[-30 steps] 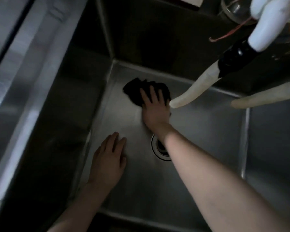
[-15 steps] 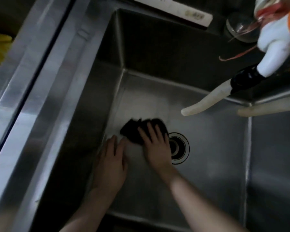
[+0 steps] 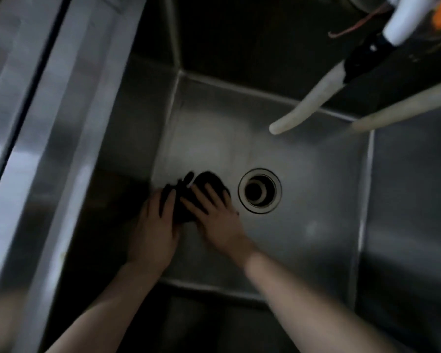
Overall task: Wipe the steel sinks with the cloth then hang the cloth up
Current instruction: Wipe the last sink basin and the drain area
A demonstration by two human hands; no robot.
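Note:
A dark crumpled cloth (image 3: pixel 182 200) lies on the floor of a deep steel sink (image 3: pixel 303 225), left of the round drain (image 3: pixel 259 191). My right hand (image 3: pixel 215 220) lies flat on the cloth, fingers spread, pressing it down. Beside it my left hand (image 3: pixel 154 230) touches the cloth's left edge; its fingertips sit partly under or against the fabric. Much of the cloth is hidden beneath both hands.
Two pale tap hoses (image 3: pixel 308 103) hang over the sink from the upper right, joined to a white and black fitting (image 3: pixel 382 39). A broad steel rim (image 3: pixel 49 149) runs along the left. A second basin wall (image 3: pixel 413 200) stands at the right.
My right hand dragged the cloth from the back of the sink floor toward the near left, beside the drain. My left hand closed in until it touched the cloth.

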